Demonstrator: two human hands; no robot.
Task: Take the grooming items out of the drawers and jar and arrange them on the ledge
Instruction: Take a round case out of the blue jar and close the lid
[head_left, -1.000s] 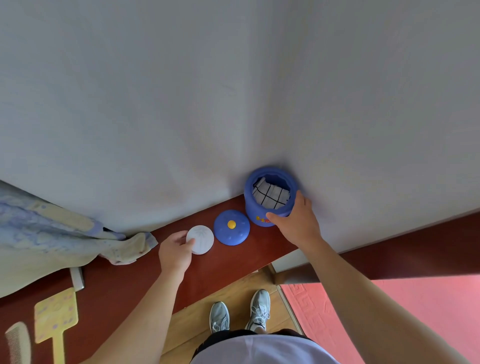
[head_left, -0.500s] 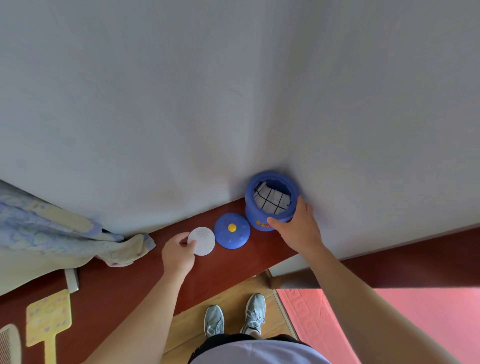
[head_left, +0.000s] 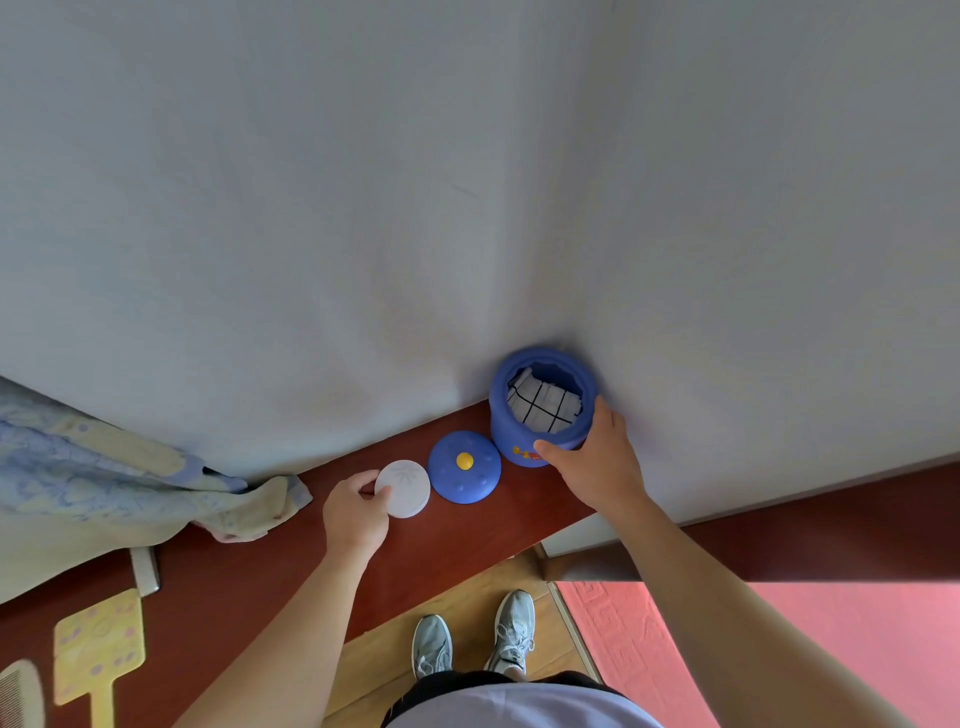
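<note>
Nearest are two grey shoes (head_left: 431, 647) on the wooden floor, beside one pink rug (head_left: 779, 649). On the red-brown ledge (head_left: 457, 535), at its near left end, lie one yellow paddle-shaped item (head_left: 98, 644) and one comb (head_left: 21, 696), the comb cut by the frame edge. Further along, one crumpled pale cloth (head_left: 104, 478) spills onto the ledge. The left grip (head_left: 356, 512) pinches the edge of one white round disc (head_left: 405, 488), which lies flat on the ledge. Just beside it sits one blue lid (head_left: 464, 466) with a yellow knob. Against the white wall (head_left: 467, 208) stands one open blue jar (head_left: 501, 431), clasped at its rim by the right grip (head_left: 597, 467); inside is one checked cloth (head_left: 543, 408).
</note>
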